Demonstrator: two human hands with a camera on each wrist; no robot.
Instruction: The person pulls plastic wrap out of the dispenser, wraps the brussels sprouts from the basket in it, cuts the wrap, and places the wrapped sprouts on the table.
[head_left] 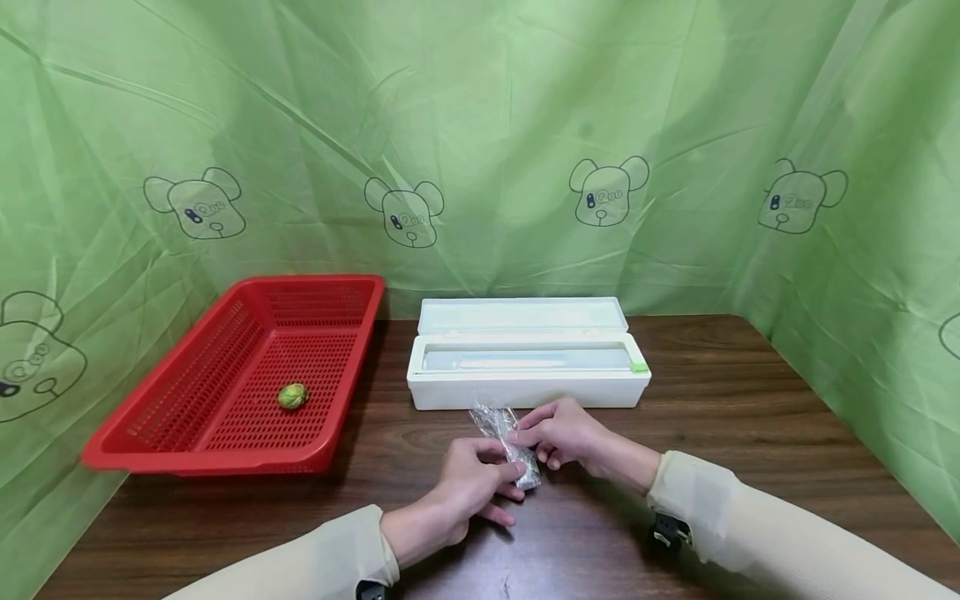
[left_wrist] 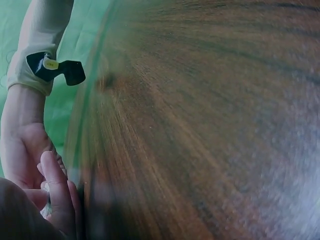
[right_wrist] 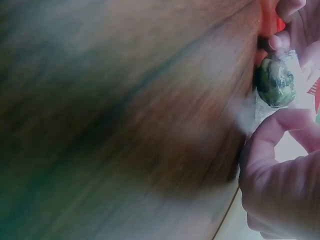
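Observation:
A small green sprout [right_wrist: 278, 82] wrapped in clear plastic film [head_left: 495, 421] is held between both hands, just above the table in front of the white box. The left hand [head_left: 468, 487] grips its near end with thumb and fingers. On the far side, the right hand [head_left: 566, 435] pinches the film with thumb and forefinger. In the right wrist view, the right hand [right_wrist: 285, 175] is close to the sprout. Part of the bundle hides behind fingers in the left wrist view, where the left hand [left_wrist: 57, 200] shows at the lower left.
At the left a red basket [head_left: 348, 400] holds one unwrapped green sprout [head_left: 292, 396]. Behind the hands lies a long white box [head_left: 525, 393] with its lid [head_left: 521, 315] raised and a green slider [head_left: 638, 367] at its right end. Green cloth [head_left: 495, 125] surrounds the wooden table [head_left: 720, 392].

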